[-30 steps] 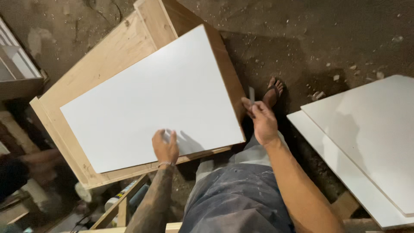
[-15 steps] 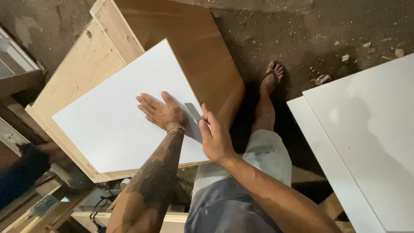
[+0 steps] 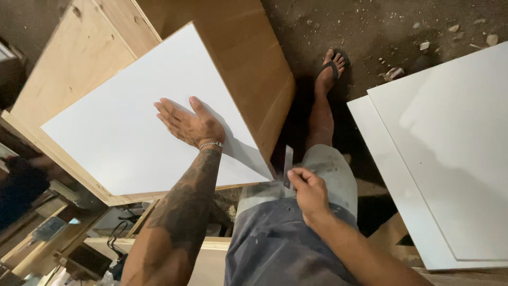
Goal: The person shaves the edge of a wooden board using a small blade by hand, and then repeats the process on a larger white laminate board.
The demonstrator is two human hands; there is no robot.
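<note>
A large white laminate sheet (image 3: 132, 116) lies on top of a plywood cabinet box (image 3: 248, 58). My left hand (image 3: 188, 124) rests flat on the sheet, fingers spread, pressing near its right part. My right hand (image 3: 307, 190) is below the sheet's near right corner, closed on a thin flat metal blade (image 3: 288, 164) that stands upright next to that corner. My foot in a sandal (image 3: 330, 69) stands on the dirt floor to the right of the box.
Two stacked white panels (image 3: 450, 148) lie at the right on the floor. Wooden frames and a shelf with cables (image 3: 121, 238) sit at the lower left. Small stones lie scattered on the dirt floor (image 3: 397, 32).
My left hand has slid from the sheet's near edge to its middle right and flattened. My right hand left the sheet's right edge and now holds a blade at the near corner.
</note>
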